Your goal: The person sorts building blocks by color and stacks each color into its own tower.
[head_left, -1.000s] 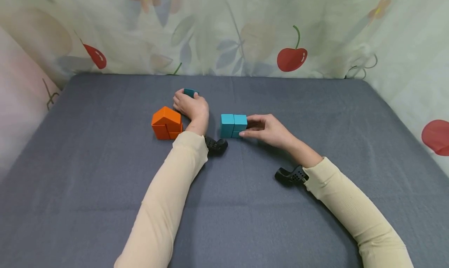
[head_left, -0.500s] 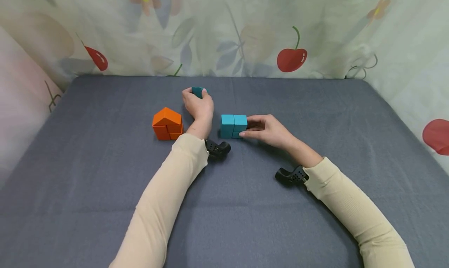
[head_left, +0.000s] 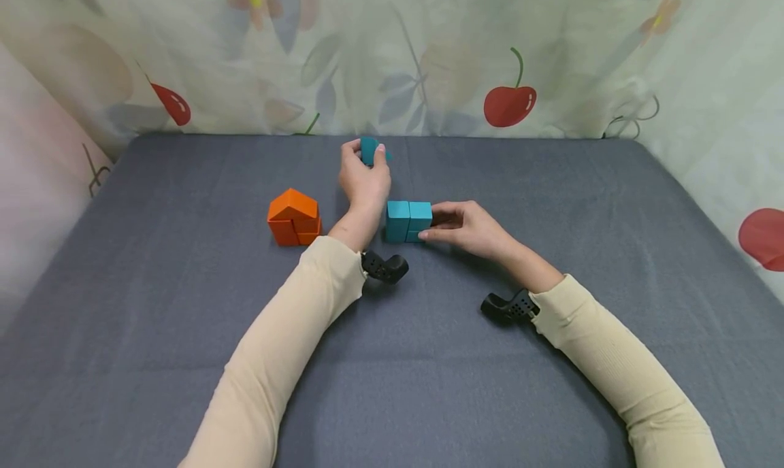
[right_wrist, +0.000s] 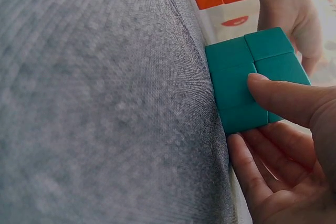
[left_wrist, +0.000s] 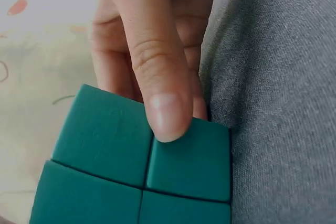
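In the head view my left hand [head_left: 365, 177], raised near the table's back edge, pinches a small teal block [head_left: 369, 152] with a pointed corner showing past the thumb. My right hand [head_left: 468, 228] is at the right end of a squarish stack of teal blocks [head_left: 398, 222]. Its thumb lies on the stack's front face, fingers behind the end. The left wrist view shows this right thumb [left_wrist: 157, 77] against a lower block of the stack [left_wrist: 105, 203]. In the right wrist view the thumb presses the stack [right_wrist: 236, 85], fingers beside it; the left hand [right_wrist: 291, 19] shows behind.
Left of the teal stack stands a small orange block house [head_left: 294, 216] with a triangular roof. A grey cloth [head_left: 392, 400] covers the table. Behind it hangs a patterned curtain [head_left: 392, 53]. Black wrist cameras, such as the left one [head_left: 388, 269], jut inward from both sleeves.
My left hand has moved right and toward the back with the teal block, turning it as it goes. The right hand and the teal stack have stayed in place.
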`<state>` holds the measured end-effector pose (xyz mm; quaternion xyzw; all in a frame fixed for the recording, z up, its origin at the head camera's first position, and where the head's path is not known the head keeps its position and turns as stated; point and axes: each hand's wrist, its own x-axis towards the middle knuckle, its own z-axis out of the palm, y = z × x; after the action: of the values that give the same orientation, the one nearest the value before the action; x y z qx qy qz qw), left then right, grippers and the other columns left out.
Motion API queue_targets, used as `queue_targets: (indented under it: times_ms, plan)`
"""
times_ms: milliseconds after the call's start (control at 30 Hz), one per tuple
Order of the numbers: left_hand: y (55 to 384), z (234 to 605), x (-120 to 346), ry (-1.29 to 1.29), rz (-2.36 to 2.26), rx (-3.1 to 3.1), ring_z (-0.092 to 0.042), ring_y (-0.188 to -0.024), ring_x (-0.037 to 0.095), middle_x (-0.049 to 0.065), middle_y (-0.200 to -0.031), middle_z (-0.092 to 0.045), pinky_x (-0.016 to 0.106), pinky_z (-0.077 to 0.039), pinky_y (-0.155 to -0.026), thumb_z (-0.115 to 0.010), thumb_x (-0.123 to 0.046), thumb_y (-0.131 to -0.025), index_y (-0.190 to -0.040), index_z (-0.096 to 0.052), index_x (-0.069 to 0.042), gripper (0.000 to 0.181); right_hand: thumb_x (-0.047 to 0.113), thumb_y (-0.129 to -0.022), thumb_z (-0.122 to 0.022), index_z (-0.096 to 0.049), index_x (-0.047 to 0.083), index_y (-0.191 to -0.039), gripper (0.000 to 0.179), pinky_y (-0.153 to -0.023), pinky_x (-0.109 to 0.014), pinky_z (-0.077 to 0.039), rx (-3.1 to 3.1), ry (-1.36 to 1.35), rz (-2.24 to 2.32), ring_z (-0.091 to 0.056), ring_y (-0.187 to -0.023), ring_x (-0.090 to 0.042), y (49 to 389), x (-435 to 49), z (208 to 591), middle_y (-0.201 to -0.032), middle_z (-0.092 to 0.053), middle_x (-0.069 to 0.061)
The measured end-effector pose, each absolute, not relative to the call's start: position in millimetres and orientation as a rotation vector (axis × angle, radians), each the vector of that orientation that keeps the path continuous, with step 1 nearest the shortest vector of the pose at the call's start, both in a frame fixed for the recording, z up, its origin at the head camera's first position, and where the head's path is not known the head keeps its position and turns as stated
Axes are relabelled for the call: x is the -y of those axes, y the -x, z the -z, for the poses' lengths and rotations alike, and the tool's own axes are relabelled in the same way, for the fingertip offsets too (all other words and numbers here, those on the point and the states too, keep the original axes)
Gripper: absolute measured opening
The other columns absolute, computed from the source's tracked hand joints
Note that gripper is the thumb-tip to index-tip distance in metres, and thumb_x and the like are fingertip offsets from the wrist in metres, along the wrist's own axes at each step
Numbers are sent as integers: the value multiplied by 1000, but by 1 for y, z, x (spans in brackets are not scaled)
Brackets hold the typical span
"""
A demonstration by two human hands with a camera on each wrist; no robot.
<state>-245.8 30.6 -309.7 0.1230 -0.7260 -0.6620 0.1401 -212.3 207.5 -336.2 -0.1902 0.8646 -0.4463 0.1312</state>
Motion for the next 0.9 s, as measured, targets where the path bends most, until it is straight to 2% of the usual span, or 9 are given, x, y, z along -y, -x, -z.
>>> queue_targets:
  times_ms: [300,667,900]
  plan:
    - [242,308,-28,-209,1855,2134,-58,-99,26,14,-121,-59,32,-50,-84,-55,-23,-99,-136,-47,-5,42,19,-86,-73,-62,5,-125,43,-89,-36,-53,-2520,566,1283,-66,-103,-21,212,-208,336,-118,-66,-12]
    - [239,310,-19,-48,1828,2147,-57,-97,27,16,-115,-58,31,-49,-84,-59,-24,-97,-135,-51,-6,43,18,-86,-73,-62,4,-126,44,-88,-36,-54,-2511,567,1289,-66,-103,-22,212,-207,335,-118,-66,-13]
    - [237,315,-13,51,1764,2250,-59,-104,25,14,-122,-57,31,-50,-91,-62,-28,-94,-134,-54,-10,44,19,-85,-74,-62,4,-125,44,-88,-36,-54,-2515,560,1288,-66,-102,-22,211,-207,335,-117,-66,-13]
